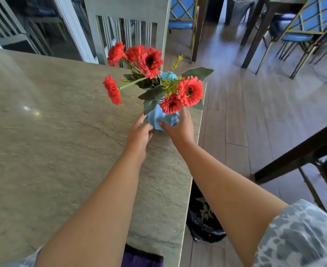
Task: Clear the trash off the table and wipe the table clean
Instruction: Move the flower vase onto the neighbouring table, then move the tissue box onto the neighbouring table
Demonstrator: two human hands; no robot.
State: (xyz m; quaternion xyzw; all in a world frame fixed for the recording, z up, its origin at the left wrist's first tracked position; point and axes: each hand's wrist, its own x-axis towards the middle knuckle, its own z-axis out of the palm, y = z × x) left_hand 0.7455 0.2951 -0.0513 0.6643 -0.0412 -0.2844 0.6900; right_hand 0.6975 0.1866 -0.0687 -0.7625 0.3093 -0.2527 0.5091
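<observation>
A light blue vase [156, 118] with red flowers [150, 61] and green leaves stands on the stone-look table [53, 132], close to its right edge. My left hand [139, 133] touches the vase's left side low down. My right hand [179, 128] grips its right side, thumb across the front. The flowers hide the upper part of the vase.
A black trash bag [203, 218] lies on the wooden floor just right of the table. A grey chair [128, 22] stands at the table's far end. A dark table [303, 151] and blue chairs [297, 33] are to the right. Purple cloth [139, 257] shows at the table's near edge.
</observation>
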